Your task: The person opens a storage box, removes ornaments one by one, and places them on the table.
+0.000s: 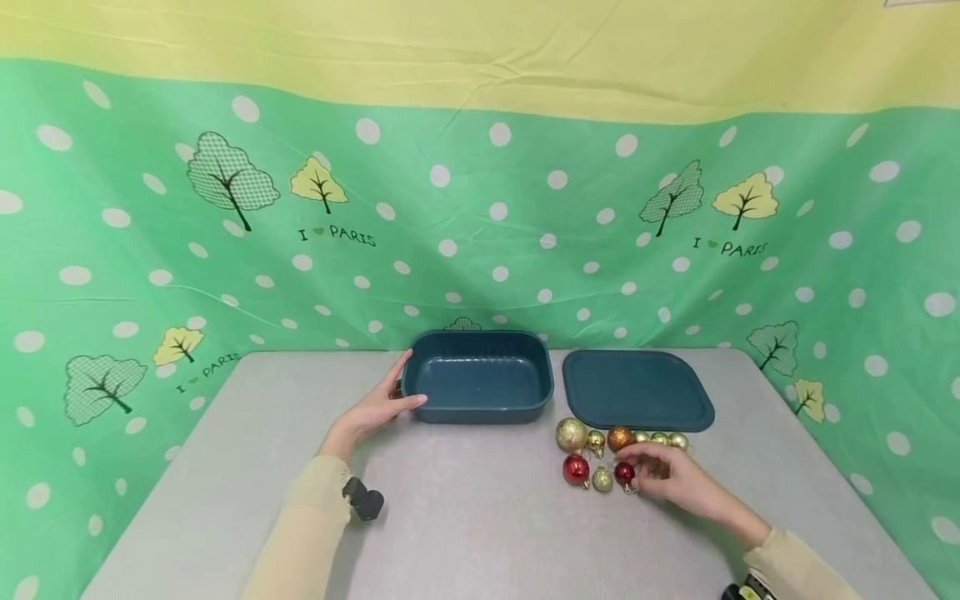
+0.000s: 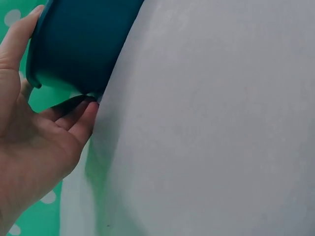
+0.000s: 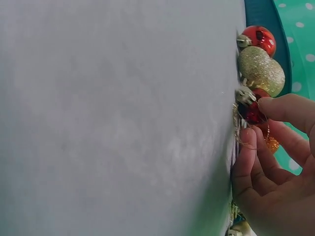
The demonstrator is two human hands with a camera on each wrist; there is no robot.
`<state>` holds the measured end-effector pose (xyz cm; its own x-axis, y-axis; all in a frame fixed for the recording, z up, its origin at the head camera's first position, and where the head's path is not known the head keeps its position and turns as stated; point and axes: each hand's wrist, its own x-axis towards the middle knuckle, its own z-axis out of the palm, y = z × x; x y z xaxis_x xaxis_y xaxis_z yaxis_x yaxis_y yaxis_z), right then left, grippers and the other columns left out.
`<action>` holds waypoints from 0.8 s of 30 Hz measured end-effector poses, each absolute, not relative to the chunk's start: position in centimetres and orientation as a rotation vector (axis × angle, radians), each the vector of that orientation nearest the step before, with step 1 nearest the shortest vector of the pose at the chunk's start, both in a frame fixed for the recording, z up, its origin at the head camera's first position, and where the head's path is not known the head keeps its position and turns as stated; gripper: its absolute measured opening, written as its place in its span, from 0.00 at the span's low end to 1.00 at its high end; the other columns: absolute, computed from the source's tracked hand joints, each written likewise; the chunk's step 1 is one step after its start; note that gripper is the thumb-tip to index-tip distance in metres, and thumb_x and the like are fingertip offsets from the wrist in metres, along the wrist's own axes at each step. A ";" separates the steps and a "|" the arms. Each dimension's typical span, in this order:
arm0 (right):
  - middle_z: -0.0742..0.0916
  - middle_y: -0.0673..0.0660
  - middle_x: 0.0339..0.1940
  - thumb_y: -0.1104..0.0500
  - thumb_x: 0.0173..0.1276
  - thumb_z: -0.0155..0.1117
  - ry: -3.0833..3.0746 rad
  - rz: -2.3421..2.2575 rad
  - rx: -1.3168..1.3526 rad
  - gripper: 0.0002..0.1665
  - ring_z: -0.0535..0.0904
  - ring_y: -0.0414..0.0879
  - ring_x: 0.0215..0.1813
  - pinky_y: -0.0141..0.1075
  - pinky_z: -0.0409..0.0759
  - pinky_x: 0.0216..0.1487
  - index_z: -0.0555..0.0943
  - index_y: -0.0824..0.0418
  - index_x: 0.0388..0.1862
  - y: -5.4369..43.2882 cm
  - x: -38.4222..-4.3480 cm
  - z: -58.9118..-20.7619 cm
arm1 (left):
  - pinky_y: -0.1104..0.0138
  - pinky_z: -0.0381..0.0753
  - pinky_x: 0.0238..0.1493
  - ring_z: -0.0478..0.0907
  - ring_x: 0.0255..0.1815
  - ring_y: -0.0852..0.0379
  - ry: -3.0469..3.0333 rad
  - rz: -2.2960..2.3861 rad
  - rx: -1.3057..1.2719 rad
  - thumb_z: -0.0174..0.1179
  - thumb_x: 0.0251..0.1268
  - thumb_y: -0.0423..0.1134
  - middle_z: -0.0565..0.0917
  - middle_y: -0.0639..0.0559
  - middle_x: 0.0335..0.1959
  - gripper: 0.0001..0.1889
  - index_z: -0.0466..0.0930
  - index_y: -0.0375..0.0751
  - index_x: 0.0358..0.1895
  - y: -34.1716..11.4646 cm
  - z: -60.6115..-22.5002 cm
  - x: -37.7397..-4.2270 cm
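A dark blue rectangular container [image 1: 480, 415], its top uncovered, stands at the table's back. My left hand [image 1: 372, 411] grips its left end, thumb over the rim; the left wrist view shows the fingers [image 2: 83, 120] curled by the end wall. At the right, my right hand [image 1: 678, 482] pinches a small dark red Christmas bauble [image 1: 624, 472] between thumb and fingers, still among the others. A gold string loop hangs by those fingers [image 3: 247, 152]. Left of it lie a small gold glitter bauble [image 1: 602, 479] and a shiny red bauble [image 1: 575, 469].
Behind them sit a large gold glitter bauble [image 1: 572, 434], an orange one [image 1: 620, 437] and several small gold ones [image 1: 678, 441]. A flat dark blue lid [image 1: 637, 387] lies right of the container. Green dotted cloth [image 1: 498, 250] hangs along the table's back and sides.
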<state>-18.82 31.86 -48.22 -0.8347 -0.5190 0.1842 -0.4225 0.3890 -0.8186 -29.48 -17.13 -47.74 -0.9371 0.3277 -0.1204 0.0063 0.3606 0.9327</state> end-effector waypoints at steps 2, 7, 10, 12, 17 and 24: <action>0.84 0.66 0.42 0.75 0.57 0.64 2.534 -1.462 -0.855 0.22 0.79 0.43 0.35 0.34 0.79 0.34 0.77 0.75 0.53 32.0 -18.9 -48.2 | 0.41 0.65 0.60 0.48 0.72 0.29 2.377 1.561 0.302 0.63 0.65 0.46 0.38 0.34 0.77 0.49 0.34 0.59 0.79 -17.2 -47.5 -29.4; 0.82 0.67 0.42 0.75 0.58 0.64 2.585 -1.478 -0.842 0.21 0.78 0.42 0.36 0.34 0.79 0.34 0.76 0.76 0.52 32.7 -19.2 -47.7 | 0.40 0.63 0.62 0.53 0.69 0.26 2.445 1.521 0.309 0.59 0.69 0.45 0.44 0.27 0.74 0.47 0.33 0.51 0.79 -17.6 -46.6 -29.0; 0.82 0.68 0.42 0.74 0.59 0.64 2.609 -1.483 -0.843 0.21 0.79 0.43 0.35 0.34 0.80 0.34 0.75 0.76 0.52 33.2 -19.2 -47.4 | 0.40 0.57 0.65 0.53 0.70 0.27 2.458 1.532 0.327 0.57 0.71 0.43 0.45 0.28 0.74 0.44 0.35 0.47 0.79 -17.8 -46.0 -28.7; 0.82 0.67 0.43 0.74 0.60 0.64 2.612 -1.495 -0.851 0.20 0.80 0.44 0.36 0.34 0.80 0.35 0.75 0.77 0.52 33.5 -19.2 -47.3 | 0.41 0.56 0.66 0.52 0.70 0.28 2.459 1.535 0.350 0.57 0.71 0.43 0.46 0.28 0.74 0.44 0.36 0.44 0.79 -18.0 -45.8 -28.5; 0.84 0.61 0.42 0.75 0.61 0.63 2.642 -1.522 -0.832 0.19 0.81 0.46 0.35 0.33 0.80 0.35 0.74 0.80 0.51 34.5 -18.9 -47.4 | 0.42 0.56 0.66 0.51 0.71 0.29 2.456 1.522 0.411 0.58 0.70 0.43 0.46 0.25 0.73 0.44 0.37 0.40 0.78 -18.8 -45.7 -28.2; 0.84 0.64 0.41 0.74 0.61 0.64 2.717 -1.493 -0.721 0.19 0.82 0.46 0.36 0.32 0.80 0.38 0.75 0.77 0.51 35.9 -18.5 -47.7 | 0.41 0.58 0.65 0.54 0.70 0.29 2.549 1.398 0.437 0.58 0.69 0.46 0.49 0.27 0.74 0.44 0.41 0.36 0.77 -20.1 -46.2 -27.7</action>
<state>-18.51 35.87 -47.74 -0.8967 -0.3671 0.2474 -0.4057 0.4577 -0.7912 -27.73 -20.14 -46.19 -0.9360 0.3505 -0.0338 0.1598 0.5085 0.8461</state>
